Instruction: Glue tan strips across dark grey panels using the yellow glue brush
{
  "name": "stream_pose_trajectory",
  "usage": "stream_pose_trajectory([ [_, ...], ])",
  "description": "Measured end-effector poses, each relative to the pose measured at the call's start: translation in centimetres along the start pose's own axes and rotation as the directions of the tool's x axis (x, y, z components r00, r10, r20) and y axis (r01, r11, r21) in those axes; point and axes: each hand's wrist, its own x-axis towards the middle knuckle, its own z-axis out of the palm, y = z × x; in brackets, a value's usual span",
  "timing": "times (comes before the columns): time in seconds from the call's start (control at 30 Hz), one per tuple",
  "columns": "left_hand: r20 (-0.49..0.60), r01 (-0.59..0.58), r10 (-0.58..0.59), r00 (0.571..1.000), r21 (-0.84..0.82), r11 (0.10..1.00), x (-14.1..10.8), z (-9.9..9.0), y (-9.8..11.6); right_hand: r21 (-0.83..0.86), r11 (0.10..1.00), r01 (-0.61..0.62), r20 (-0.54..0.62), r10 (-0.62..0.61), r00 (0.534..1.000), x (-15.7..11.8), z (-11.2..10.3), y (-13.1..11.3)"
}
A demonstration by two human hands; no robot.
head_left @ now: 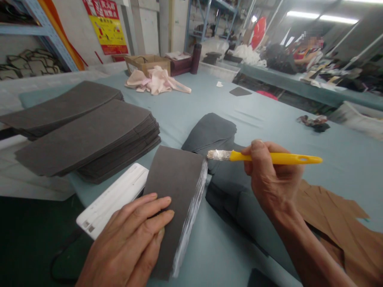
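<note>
My left hand lies with fingers stretched out flat on a stack of dark grey sheets. The sheets' right edges are fanned and coated with something white. In my right hand is a paintbrush with a yellow handle, held level. Its bristles, smeared white, are at the far right corner of the stack; whether they touch it I cannot tell. Under the stack's left side rests a white flat device, partly covered by the sheets and my left hand.
Taller stacks of dark pieces stand at the left. Dark folded fabric lies just right of the sheets, with brown pieces beyond my right wrist. Pink cloth and a cardboard box sit at the back. A person works at a far table.
</note>
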Motion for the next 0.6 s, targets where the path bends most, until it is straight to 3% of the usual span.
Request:
stream_pose_trajectory([
  [0.2, -0.006, -0.005, 0.005, 1.000, 0.016, 1.000, 0.6, -0.5, 0.6, 0.065, 0.997, -0.041, 0.043, 0.038, 0.998, -0.8, 0.1, -0.1],
  [0.37, -0.011, 0.013, -0.012, 1.000, 0.044, 0.999, 1.2, -0.7, 1.0, 0.015, 0.996, -0.084, 0.104, 0.082, 0.991, -1.3, -0.4, -0.7],
  [0.6, 0.008, 0.002, -0.002, 1.000, 0.034, 0.999, 1.3, -0.7, 1.2, 0.069, 0.997, -0.047, 0.025, 0.045, 0.999, -0.9, 0.2, -1.0],
])
